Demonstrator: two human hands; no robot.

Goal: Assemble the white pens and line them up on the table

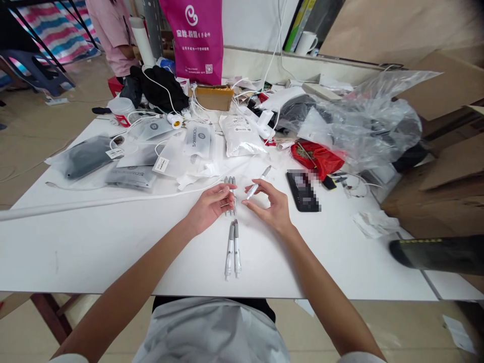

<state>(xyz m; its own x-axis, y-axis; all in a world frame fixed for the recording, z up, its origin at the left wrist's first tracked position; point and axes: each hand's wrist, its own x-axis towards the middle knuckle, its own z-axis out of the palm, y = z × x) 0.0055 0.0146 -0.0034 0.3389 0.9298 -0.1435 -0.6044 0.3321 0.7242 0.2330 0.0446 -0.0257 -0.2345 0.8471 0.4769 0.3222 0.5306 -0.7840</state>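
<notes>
A white pen with a grey grip (252, 190) sits tilted in the fingers of my right hand (274, 204), its grey end pointing up and away to the right. My left hand (212, 205) is beside it, fingers loosely curved and nothing seen in them. Behind my left fingertips lies a row of several similar pens (230, 180), partly hidden by that hand. Nearer to me, two white and grey pens (237, 249) lie side by side on the white table (181, 267), with their grey ends pointing away.
Right of my right hand lies a black phone-like device (304, 194), its screen blurred. A red plastic bag (317, 159) and clear plastic wrap (351, 116) are behind it. Packaged pouches (130, 176) and a white cable (94, 200) lie left. A person in pink (109, 35) is at the back.
</notes>
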